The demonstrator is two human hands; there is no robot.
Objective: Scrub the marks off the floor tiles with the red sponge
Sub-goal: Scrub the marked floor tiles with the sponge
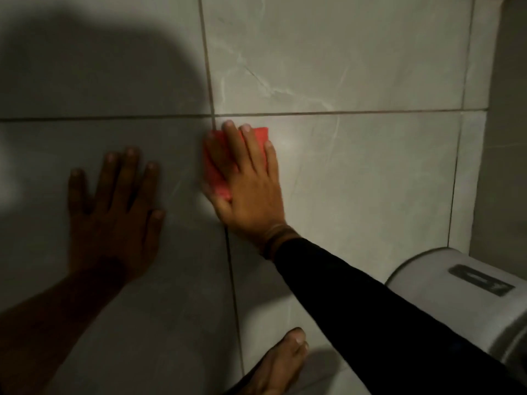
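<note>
The red sponge (216,169) lies flat on a pale grey marbled floor tile (356,181), just below the crossing of two grout lines. My right hand (251,189) presses down on the sponge with fingers spread over it, covering most of it; a black sleeve covers that forearm. My left hand (114,206) rests palm down with fingers apart on the shadowed tile (57,155) to the left, holding nothing. No marks on the tiles can be made out in the dim, blurred view.
A white toilet (456,297) with a grey label stands at the lower right, next to a wall (507,138). A bare foot (282,363) is planted at the bottom centre. A large dark shadow covers the left tiles.
</note>
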